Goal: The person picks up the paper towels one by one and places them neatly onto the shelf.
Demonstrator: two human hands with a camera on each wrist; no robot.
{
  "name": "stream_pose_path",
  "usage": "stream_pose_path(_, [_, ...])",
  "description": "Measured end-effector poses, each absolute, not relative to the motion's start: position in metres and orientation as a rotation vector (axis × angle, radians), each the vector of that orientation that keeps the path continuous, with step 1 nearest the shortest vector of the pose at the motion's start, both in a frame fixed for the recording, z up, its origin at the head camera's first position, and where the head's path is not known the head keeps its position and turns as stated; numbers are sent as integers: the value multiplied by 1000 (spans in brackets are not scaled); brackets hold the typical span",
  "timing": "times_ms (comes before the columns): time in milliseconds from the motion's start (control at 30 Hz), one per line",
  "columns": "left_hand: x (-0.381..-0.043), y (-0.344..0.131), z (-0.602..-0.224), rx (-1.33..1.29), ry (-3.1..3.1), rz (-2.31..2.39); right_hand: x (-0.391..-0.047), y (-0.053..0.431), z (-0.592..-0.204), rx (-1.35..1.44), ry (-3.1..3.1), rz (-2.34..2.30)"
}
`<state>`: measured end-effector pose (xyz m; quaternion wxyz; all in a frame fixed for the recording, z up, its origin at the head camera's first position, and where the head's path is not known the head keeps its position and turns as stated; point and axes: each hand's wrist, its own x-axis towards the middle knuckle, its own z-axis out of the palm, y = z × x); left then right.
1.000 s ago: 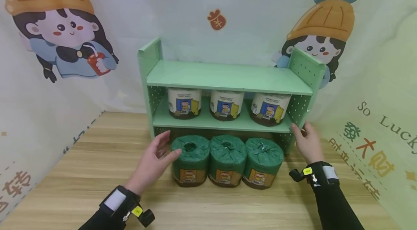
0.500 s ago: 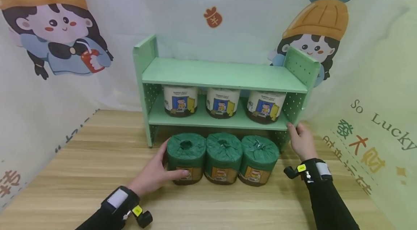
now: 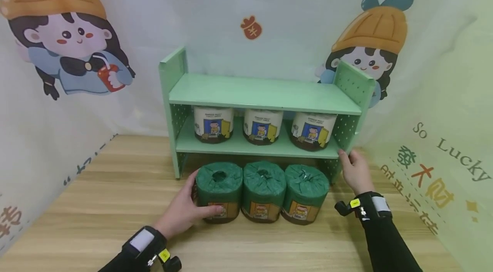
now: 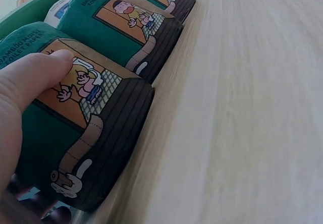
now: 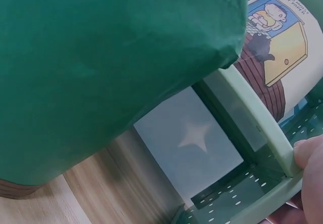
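My left hand (image 3: pixel 181 210) grips the leftmost green-wrapped toilet paper roll (image 3: pixel 219 180). Its thumb (image 4: pixel 43 72) lies across the printed front in the left wrist view, while the fingers go round the far side, partly hidden. Two more green rolls, one in the middle (image 3: pixel 264 184) and one at the right (image 3: pixel 306 184), stand upright beside it in a row before the shelf. My right hand (image 3: pixel 355 172) holds the right side panel of the light green shelf rack (image 3: pixel 265 92), thumb on the front edge in the right wrist view.
On the rack's middle board stand three white toilet paper rolls, left (image 3: pixel 213 124), centre (image 3: pixel 263 126) and right (image 3: pixel 313 130). The rack's top board lies above them. Everything rests on a wooden table (image 3: pixel 115 203), with a printed cloth backdrop (image 3: pixel 215 15) behind.
My left hand has moved in from beside the leftmost green roll and now grips it, thumb lowered onto its front. The right hand stays at the rack's side. The head view shifted slightly.
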<state>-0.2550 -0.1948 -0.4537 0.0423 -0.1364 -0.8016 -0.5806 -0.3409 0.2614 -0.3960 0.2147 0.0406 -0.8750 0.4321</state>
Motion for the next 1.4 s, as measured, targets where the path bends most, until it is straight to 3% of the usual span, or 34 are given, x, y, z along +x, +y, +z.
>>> stream_pose_path(533, [-256,-207,-443,-415,-2420,-1770,-343,264,-398,110,-2419,1208])
stream_pose_path(1067, [-235,-200,-342,-676,-2057,-1906,-345,263,-399,114,-2418,1206])
stream_pose_path(1400, [-259,-188,-271,-659,-1945,-1793,-343,263,-399,108,-2436,1191])
